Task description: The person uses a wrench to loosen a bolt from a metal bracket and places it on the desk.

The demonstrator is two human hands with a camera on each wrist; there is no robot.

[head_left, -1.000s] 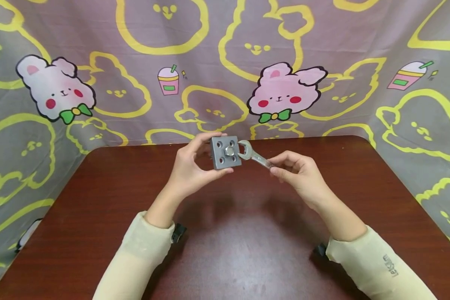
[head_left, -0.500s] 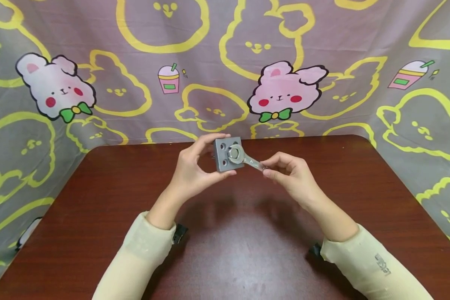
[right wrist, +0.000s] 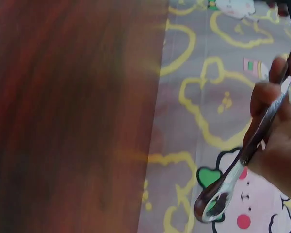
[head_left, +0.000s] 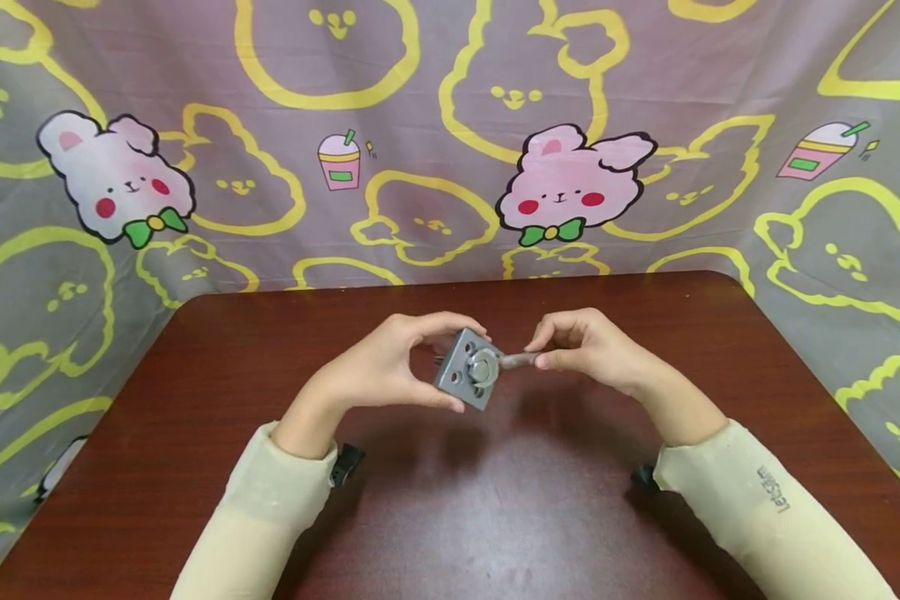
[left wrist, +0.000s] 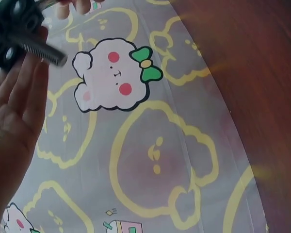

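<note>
My left hand (head_left: 378,362) grips a grey square metal plate (head_left: 456,377) by its edges, thumb below and fingers above. The plate is held up over the table, turned cornerwise, with holes near its corners. A hex bolt (head_left: 483,367) goes through its middle; in the left wrist view the threaded shank of the bolt (left wrist: 48,52) sticks out behind. The open end of a combination wrench (head_left: 519,360) sits around the bolt head. My right hand (head_left: 592,350) pinches the wrench handle between thumb and fingers. In the right wrist view, the ring end of the wrench (right wrist: 216,201) points away from the plate.
Below both hands lies a dark red-brown table (head_left: 487,500) with a shiny top. A grey-pink curtain (head_left: 435,100) with yellow outlines and cartoon rabbits hangs behind and along both sides. Dark wrist cameras (head_left: 347,465) sit at the sleeve cuffs.
The wrench went from beside the plate onto the bolt head. Since then, the plate has come down and tilted cornerwise, and the wrench handle has swung up to nearly level.
</note>
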